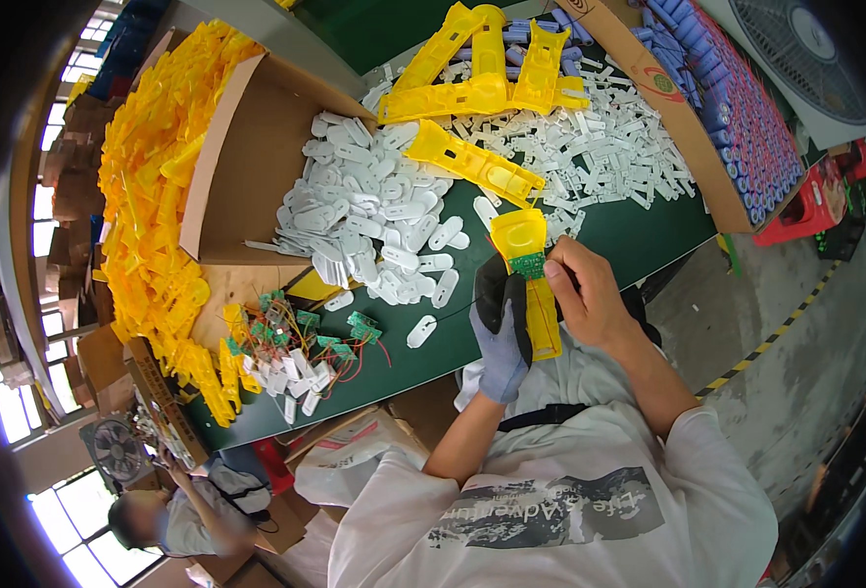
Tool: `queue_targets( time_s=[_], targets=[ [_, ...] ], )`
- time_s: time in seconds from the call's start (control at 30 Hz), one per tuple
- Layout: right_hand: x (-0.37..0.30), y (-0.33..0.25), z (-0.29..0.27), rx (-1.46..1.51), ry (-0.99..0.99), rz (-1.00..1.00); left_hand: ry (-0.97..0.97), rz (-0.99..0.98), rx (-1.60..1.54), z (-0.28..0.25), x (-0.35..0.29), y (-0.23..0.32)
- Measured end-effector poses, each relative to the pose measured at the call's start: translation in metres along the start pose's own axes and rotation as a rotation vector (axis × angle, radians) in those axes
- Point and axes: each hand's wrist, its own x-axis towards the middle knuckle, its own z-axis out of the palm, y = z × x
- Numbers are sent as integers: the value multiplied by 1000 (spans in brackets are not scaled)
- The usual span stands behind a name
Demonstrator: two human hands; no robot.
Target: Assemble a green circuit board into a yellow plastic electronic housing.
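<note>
My left hand, in a grey and black glove, is wrapped round a long yellow plastic housing in front of my body. A small green circuit board sits at the housing's middle, below its wide scooped end. My bare right hand comes from the right, its curled fingers and thumb closed at the board's right edge. Just beyond, another yellow housing lies on the table. A pile of white oval plastic covers spreads left of my hands.
The green table carries small white plastic parts and stacked yellow housings. Wired circuit boards lie at left, near a cardboard box and a yellow heap. A box of purple cylindrical cells stands at right. Another person is lower left.
</note>
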Motion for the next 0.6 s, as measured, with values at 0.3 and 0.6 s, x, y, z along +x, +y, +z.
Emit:
queue_targets(
  time_s=[0.3, 0.6],
  targets=[
    [3, -3, 12, 54, 13, 118, 77, -45, -100, 4, 3, 1],
    [6, -6, 10, 31, -22, 101, 48, -69, -182, -2, -1, -1]
  ],
)
